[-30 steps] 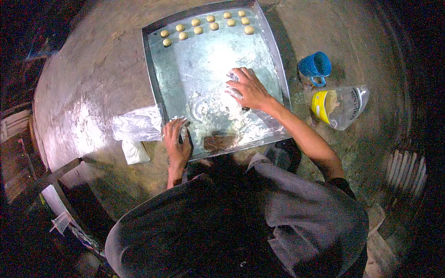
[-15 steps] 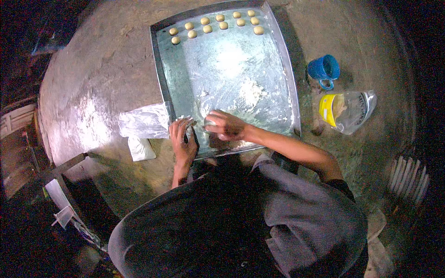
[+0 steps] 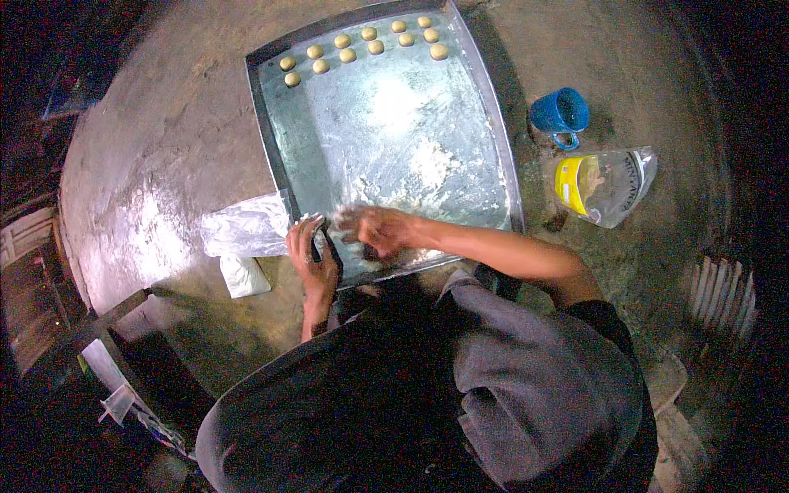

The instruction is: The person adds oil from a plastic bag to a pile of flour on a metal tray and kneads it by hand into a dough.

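A large square metal tray dusted with flour lies on the ground in front of me. Several small round dough balls sit in two rows along its far edge. A loose patch of flour lies mid-tray. My left hand rests on the tray's near-left corner, fingers stretched over the rim. My right hand hovers just right of it over the tray's near edge, fingers curled and blurred. Whether it holds anything is not visible.
A crumpled clear plastic bag and a small white packet lie left of the tray's corner. A blue mug and a clear bag with a yellow part sit to the right. Dark clutter rings the earthen floor.
My right hand has swept from the tray's right middle back to the near-left corner, close to my left hand. The left hand has stayed at the corner.
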`<act>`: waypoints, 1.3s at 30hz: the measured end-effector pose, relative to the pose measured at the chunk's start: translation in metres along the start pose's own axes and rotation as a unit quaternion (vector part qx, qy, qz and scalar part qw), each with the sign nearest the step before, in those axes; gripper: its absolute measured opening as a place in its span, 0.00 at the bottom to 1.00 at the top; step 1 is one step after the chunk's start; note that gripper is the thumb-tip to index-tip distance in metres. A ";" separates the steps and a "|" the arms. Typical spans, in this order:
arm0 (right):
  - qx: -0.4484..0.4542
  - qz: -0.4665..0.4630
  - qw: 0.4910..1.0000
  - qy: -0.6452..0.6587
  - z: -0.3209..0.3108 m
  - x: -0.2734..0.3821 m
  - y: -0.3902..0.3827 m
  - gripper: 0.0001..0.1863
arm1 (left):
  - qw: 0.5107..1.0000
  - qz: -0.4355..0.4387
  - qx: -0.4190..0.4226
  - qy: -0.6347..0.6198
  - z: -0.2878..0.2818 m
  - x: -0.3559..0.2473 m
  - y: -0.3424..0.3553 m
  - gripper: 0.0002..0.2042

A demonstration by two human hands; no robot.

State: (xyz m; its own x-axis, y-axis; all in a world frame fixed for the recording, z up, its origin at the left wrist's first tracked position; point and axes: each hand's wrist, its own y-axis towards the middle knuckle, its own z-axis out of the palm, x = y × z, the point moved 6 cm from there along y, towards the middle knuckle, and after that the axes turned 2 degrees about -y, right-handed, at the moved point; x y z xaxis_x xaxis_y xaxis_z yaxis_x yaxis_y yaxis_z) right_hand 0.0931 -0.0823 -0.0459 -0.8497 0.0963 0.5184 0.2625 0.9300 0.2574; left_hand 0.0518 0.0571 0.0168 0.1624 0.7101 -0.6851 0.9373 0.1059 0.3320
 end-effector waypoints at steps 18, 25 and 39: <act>-0.133 0.404 0.902 -0.073 -0.140 -0.032 -0.123 0.24 | 0.999 0.000 0.039 0.009 0.006 -0.008 0.007 0.18; -0.120 0.313 0.942 -0.032 -0.109 -0.081 -0.109 0.26 | 0.998 0.005 0.062 0.009 0.009 -0.011 0.009 0.17; -0.089 0.134 0.985 0.057 -0.083 0.026 -0.065 0.21 | 0.997 -0.014 0.067 0.018 0.004 -0.005 0.004 0.18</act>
State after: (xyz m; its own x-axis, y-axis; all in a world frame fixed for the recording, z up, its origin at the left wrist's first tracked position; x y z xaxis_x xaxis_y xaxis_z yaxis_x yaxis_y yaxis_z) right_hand 0.0917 -0.1693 0.0189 -0.6844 0.2802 0.6731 0.5549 0.7990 0.2316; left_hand 0.0561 0.0511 0.0194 0.1277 0.7324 -0.6688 0.9746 0.0326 0.2217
